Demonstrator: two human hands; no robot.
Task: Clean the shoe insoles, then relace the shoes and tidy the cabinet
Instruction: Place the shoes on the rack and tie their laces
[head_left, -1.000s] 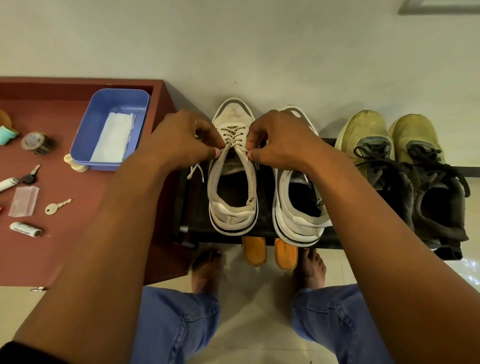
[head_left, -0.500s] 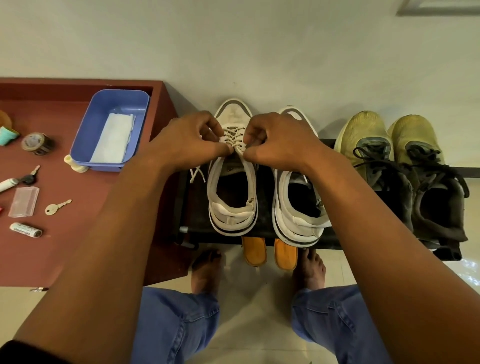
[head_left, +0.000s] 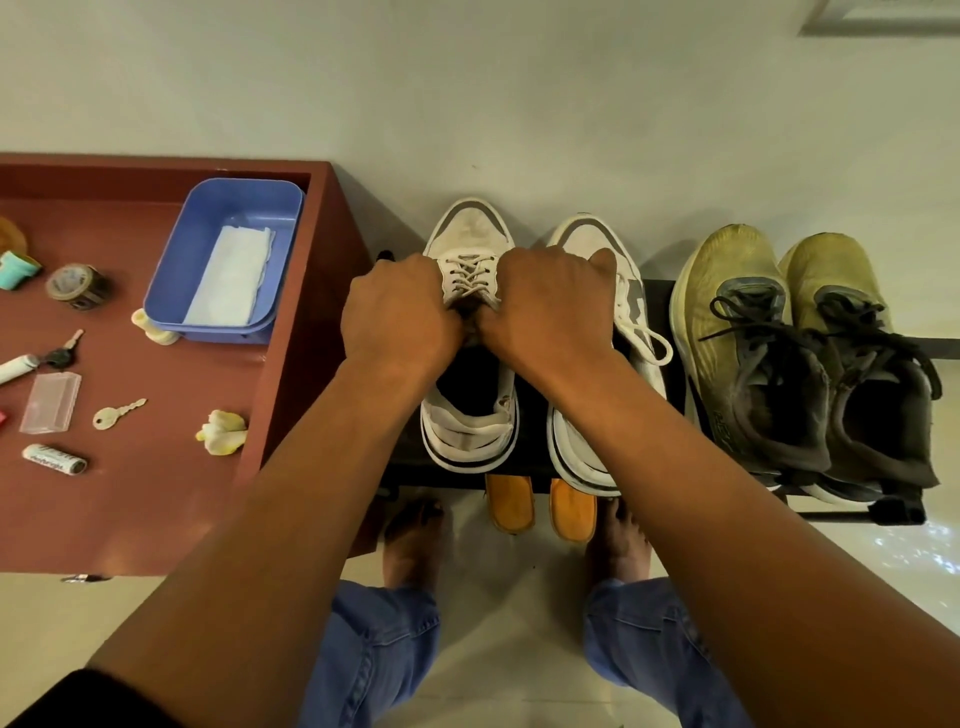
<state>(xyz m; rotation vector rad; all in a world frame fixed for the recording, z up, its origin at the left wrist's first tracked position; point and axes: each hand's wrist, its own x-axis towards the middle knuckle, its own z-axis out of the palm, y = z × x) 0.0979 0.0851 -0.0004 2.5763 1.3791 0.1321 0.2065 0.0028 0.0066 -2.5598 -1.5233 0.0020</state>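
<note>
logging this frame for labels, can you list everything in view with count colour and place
white sneakers: 2, white and grey, rack, left
yellow running shoes: 2, yellow and dark grey, rack, right
orange insoles: 2, under rack front
shoe rack: 1, black, by wall
cabinet: 1, reddish brown, left
blue tray: 1, on cabinet, holds white cloth
keys: 2, on cabinet
battery: 1, white, cabinet front
left hand: on left sneaker's laces
right hand: same laces

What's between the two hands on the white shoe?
In the head view, the shoe's laces show between the left hand and right hand.
</note>
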